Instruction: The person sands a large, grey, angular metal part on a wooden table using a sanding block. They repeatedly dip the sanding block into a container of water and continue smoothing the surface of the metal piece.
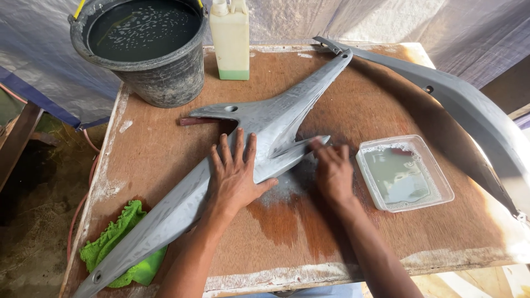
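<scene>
Both our forearms reach up from the bottom edge onto the wet wooden table [165, 143], where a long grey plastic fairing panel [276, 118] lies diagonally from the near left corner to the far middle. Our left hand [234, 176] lies flat on it, fingers spread, pressing it down and gripping nothing. Our right hand [333, 172] is blurred at the panel's short side fin, fingers bent over the surface; we cannot tell whether it holds a pad or paper beneath them. Judging by the dull, streaked, wet grey over most of the panel and the slurry puddle under the fin, the rubbing looks well along, with the fin edge now in hand. Beside the right hand sits a clear square tub of cloudy water [404, 173]; a second grey panel [469, 110] curves along the right. Farther off stand a black bucket of water [142, 49] and a pale bottle [231, 38], and a green cloth [113, 243] lies under the panel's near end.
</scene>
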